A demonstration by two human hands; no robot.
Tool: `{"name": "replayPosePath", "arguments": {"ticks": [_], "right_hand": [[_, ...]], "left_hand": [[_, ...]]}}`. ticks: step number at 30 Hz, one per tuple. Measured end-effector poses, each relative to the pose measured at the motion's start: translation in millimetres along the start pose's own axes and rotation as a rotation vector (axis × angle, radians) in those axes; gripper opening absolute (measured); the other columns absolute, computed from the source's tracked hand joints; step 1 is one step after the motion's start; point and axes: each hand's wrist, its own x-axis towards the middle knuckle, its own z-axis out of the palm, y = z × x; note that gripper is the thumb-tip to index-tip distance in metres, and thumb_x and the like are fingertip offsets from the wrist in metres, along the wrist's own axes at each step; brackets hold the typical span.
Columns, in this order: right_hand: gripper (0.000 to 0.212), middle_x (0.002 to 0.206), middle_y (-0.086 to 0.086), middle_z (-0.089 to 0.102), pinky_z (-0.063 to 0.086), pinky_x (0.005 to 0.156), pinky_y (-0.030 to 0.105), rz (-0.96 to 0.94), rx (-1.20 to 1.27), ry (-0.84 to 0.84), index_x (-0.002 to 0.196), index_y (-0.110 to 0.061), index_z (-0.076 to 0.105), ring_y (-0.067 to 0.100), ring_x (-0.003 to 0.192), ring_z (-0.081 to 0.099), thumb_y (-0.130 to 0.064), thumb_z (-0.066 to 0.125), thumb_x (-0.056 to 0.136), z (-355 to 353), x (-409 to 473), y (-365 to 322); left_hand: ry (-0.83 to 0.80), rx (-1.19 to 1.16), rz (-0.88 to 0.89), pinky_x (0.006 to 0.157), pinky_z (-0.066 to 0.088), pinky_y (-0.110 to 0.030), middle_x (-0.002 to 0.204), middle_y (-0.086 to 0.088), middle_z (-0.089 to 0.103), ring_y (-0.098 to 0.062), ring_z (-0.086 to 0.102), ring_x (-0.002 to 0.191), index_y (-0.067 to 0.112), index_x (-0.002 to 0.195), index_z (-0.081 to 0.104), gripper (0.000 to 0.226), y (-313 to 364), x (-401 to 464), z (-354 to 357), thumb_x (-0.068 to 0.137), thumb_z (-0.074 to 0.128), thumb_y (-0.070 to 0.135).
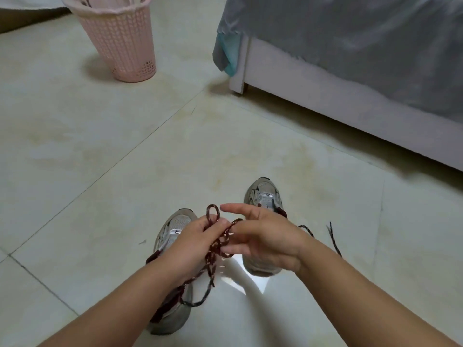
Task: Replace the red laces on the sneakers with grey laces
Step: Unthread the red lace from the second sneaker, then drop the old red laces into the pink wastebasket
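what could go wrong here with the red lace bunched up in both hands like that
1. The red lace is looped and gathered between the left hand and right hand; pulling it might tighten the loops into a knot.
2. A loose tail trails onto the floor beside the left sneaker and could snag on it.
3. No grey lace is in view, so it may not be within reach.

- Left sneaker (172, 236): grey-beige with dark red trim, upright on the floor, toe pointing away.
- Right sneaker (265, 196): same make, just beside and slightly farther forward.
- Red lace (217, 242): dark red, speckled, bunched in loops above the sneakers, loose ends trailing down.
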Motion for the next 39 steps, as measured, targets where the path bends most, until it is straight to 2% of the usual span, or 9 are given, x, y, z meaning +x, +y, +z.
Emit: {"name": "replayPosePath", "arguments": {"ticks": [4, 8, 12, 15, 19, 28, 33, 37, 39], "right_hand": [[0.029, 0.086, 0.019, 0.068, 0.060, 0.060, 0.037, 0.088, -0.018, 0.096, 0.114, -0.011, 0.054, 0.032, 0.067, 0.070, 0.003, 0.044, 0.091, -41.7, -29.1, -15.4], [0.020, 0.077, 0.014, 0.068, 0.051, 0.055, 0.028, -0.002, -0.308, 0.602, 0.097, -0.007, 0.062, 0.025, 0.059, 0.063, 0.002, 0.049, 0.085, -105.0, -40.4, 3.2], [0.029, 0.116, 0.012, 0.059, 0.042, 0.079, 0.029, 0.143, -0.837, 1.047, 0.113, -0.014, 0.061, 0.028, 0.101, 0.056, -0.009, 0.049, 0.087, -166.1, -29.3, 57.0], [0.030, 0.134, 0.009, 0.038, 0.038, 0.094, 0.040, 0.269, -1.039, 1.015, 0.121, -0.019, 0.052, 0.031, 0.122, 0.036, -0.018, 0.045, 0.092, -187.6, -18.9, 98.3], [0.024, 0.116, 0.006, 0.044, 0.035, 0.076, 0.029, 0.203, -1.162, 1.026, 0.107, -0.014, 0.051, 0.023, 0.106, 0.037, -0.006, 0.038, 0.088, -200.3, -9.5, 134.8], [0.019, 0.090, 0.010, 0.066, 0.038, 0.067, 0.025, -0.098, -0.771, 1.088, 0.083, -0.008, 0.066, 0.025, 0.086, 0.058, 0.005, 0.055, 0.074, -171.8, -27.3, 56.7], [0.024, 0.068, 0.001, 0.064, 0.051, 0.060, 0.025, -0.332, -0.679, 0.705, 0.068, -0.014, 0.065, 0.014, 0.060, 0.060, 0.008, 0.056, 0.072, -81.3, -71.3, -30.4], [0.026, 0.067, -0.003, 0.066, 0.053, 0.066, 0.024, -0.398, -0.669, 0.435, 0.067, -0.020, 0.066, 0.009, 0.062, 0.060, 0.005, 0.061, 0.073, -0.4, -91.9, -66.2], [0.021, 0.072, 0.001, 0.069, 0.055, 0.071, 0.031, -0.442, -0.616, 0.372, 0.069, -0.020, 0.066, 0.012, 0.066, 0.064, 0.001, 0.064, 0.073, 33.7, -98.3, -75.6]], "left_hand": [[-0.015, 0.109, -0.100, 0.037, 0.032, -0.018, 0.051, 0.011, 0.049, -0.007, 0.039, 0.040, 0.013, 0.080, 0.058, 0.015, 11.4, -2.2, 10.4, 0.092, 0.053, 0.020], [-0.003, 0.101, -0.123, 0.034, 0.027, -0.017, 0.048, 0.010, 0.042, -0.008, 0.030, 0.037, 0.014, 0.075, 0.053, 0.019, 22.8, 0.1, 20.5, 0.092, 0.052, 0.019], [-0.002, 0.163, -0.094, 0.033, 0.027, -0.018, 0.039, 0.010, 0.039, -0.007, 0.028, 0.033, 0.012, 0.075, 0.052, 0.019, 24.7, 1.9, 26.6, 0.093, 0.051, 0.019], [0.018, 0.166, -0.088, 0.034, 0.027, -0.018, 0.041, 0.010, 0.039, -0.009, 0.029, 0.035, 0.014, 0.073, 0.052, 0.020, 21.5, 4.8, 26.5, 0.092, 0.053, 0.020], [0.117, 0.138, -0.098, 0.037, 0.029, -0.021, 0.044, 0.010, 0.042, -0.012, 0.033, 0.038, 0.019, 0.065, 0.052, 0.026, 12.8, 11.8, 26.0, 0.091, 0.054, 0.020], [0.214, 0.265, -0.084, 0.044, 0.028, -0.024, 0.052, 0.000, 0.042, -0.009, 0.036, 0.039, 0.014, 0.073, 0.051, 0.023, 28.3, 4.0, 35.7, 0.094, 0.045, 0.022], [0.214, 0.348, 0.029, 0.055, 0.029, -0.026, 0.050, 0.013, 0.042, -0.009, 0.037, 0.050, 0.019, 0.065, 0.046, 0.030, 59.4, -19.8, 34.2, 0.095, 0.042, 0.023], [0.157, 0.311, 0.155, 0.055, 0.041, -0.011, 0.088, 0.008, 0.065, 0.005, 0.055, 0.065, 0.012, 0.095, 0.062, 0.024, 99.8, -43.7, 36.8, 0.096, 0.040, 0.021], [0.102, 0.280, 0.215, 0.064, 0.043, -0.007, 0.096, 0.002, 0.068, -0.006, 0.062, 0.083, 0.010, 0.098, 0.061, 0.025, 120.0, -58.7, 35.0, 0.096, 0.039, 0.021]]}}
